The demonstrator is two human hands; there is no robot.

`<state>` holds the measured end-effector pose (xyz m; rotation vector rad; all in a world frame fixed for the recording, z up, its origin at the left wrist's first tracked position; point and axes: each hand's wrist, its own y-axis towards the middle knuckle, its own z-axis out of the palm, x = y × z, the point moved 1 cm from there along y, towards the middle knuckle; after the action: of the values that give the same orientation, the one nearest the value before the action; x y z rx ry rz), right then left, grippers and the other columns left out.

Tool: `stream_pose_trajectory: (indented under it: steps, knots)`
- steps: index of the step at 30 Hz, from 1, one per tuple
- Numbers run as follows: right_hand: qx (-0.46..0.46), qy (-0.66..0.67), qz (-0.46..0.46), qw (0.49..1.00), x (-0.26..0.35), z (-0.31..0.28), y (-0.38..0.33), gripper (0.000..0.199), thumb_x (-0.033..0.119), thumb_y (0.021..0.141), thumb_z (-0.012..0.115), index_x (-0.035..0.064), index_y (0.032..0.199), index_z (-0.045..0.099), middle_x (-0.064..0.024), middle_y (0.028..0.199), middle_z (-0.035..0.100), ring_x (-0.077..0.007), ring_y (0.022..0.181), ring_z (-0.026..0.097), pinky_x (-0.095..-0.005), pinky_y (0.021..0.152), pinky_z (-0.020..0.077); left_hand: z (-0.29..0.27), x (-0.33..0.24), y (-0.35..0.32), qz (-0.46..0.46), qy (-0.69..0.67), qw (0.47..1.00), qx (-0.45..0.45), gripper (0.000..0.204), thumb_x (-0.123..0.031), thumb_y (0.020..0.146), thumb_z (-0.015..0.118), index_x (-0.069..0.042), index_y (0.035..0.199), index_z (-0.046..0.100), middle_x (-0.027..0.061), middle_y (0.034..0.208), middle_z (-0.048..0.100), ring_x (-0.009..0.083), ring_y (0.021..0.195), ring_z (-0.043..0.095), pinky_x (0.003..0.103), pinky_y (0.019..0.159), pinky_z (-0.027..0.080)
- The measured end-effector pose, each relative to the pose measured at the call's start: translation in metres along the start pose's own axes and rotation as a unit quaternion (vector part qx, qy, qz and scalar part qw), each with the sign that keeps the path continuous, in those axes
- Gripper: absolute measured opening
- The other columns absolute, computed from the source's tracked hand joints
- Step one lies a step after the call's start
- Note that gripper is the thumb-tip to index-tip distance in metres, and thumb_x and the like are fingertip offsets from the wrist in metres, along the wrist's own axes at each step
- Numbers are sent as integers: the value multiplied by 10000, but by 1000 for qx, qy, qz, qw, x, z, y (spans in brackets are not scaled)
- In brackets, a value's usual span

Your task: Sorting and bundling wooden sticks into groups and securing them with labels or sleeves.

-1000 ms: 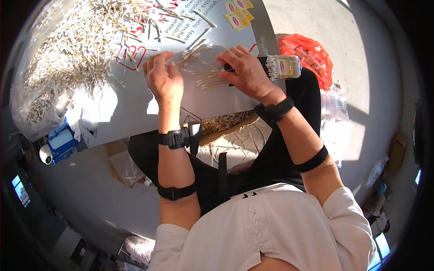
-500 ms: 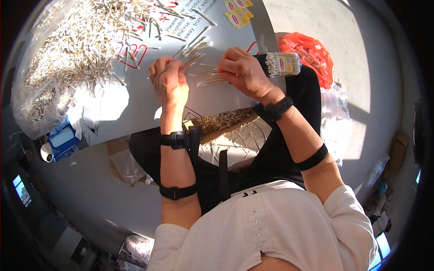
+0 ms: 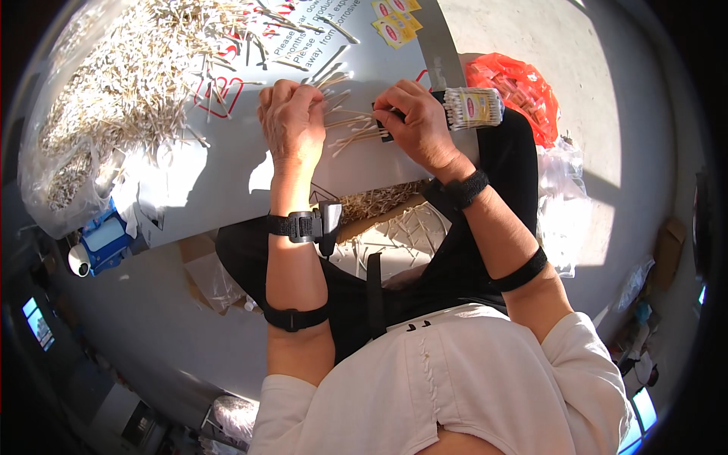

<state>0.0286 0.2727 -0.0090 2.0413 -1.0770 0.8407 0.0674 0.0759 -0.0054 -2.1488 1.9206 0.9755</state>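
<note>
Loose cotton swabs [image 3: 353, 136] lie between my two hands on the printed grey board [image 3: 220, 216]. My left hand [image 3: 294, 125] is closed, fingers curled down, with swabs sticking out past its thumb; its fingertips are partly hidden. Opposite it, my right hand [image 3: 417, 125] is bent in a pinch, and the ends of several swabs run into its fingers. Just right of that hand is a clear pack of cotton swabs [image 3: 474, 108] with a yellow label, at the board's right edge. A dark piece shows under the right fingers.
A big heap of cotton swabs [image 3: 129, 83] in clear plastic covers the board's left side. Yellow cards [image 3: 396, 21] lie at the far edge. A red plastic bag [image 3: 516, 91] stands right of the board. Below it, an open box [image 3: 402, 235] holds more swabs. A blue packet [image 3: 105, 239] hangs at the left corner.
My left hand has moved a little right, toward the swabs in the middle. My right hand has shifted slightly right, and more of the dark piece beneath it shows.
</note>
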Motion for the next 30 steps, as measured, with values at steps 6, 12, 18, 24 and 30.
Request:
stream_pose_trajectory:
  steps: [6, 12, 18, 24, 30]
  knots:
    - [-12, 10, 31, 999, -1, 1, -6, 76, 68, 766, 709, 68, 794, 639, -75, 796, 587, -294, 828, 600, -393, 717, 496, 3, -16, 15, 13, 49, 995, 81, 86, -113, 729, 741, -117, 750, 657, 31, 850, 576, 259, 927, 521, 396, 828, 401]
    - [-8, 9, 20, 1000, -1, 4, -8, 86, 65, 742, 708, 67, 788, 636, -74, 804, 588, -295, 842, 599, -399, 723, 497, 18, -19, 22, 22, 58, 990, 124, 95, -110, 746, 736, -93, 778, 647, 49, 820, 597, 260, 904, 546, 398, 840, 425]
    - [-8, 39, 46, 998, -3, 3, -10, 131, 50, 727, 707, 71, 844, 652, -72, 851, 605, -290, 870, 605, -382, 753, 507, 19, -6, 26, -83, -263, 961, -20, 113, -19, 823, 705, -68, 855, 608, 36, 795, 635, 172, 740, 569, 292, 737, 466]
    - [-1, 65, 58, 996, -8, 3, -10, 176, 44, 729, 720, 58, 895, 664, -81, 879, 605, -274, 889, 618, -361, 776, 519, 5, 5, 28, -162, -613, 764, -119, 86, -109, 972, 596, -30, 942, 584, 76, 896, 646, 125, 778, 553, 273, 743, 440]
    - [-14, 120, 81, 989, -6, 4, -10, 183, 4, 751, 714, 42, 924, 665, -75, 879, 600, -223, 829, 630, -314, 734, 523, -15, 0, 17, -162, -639, 738, -142, 56, -55, 960, 588, -17, 921, 573, 84, 862, 635, 120, 717, 528, 260, 710, 445]
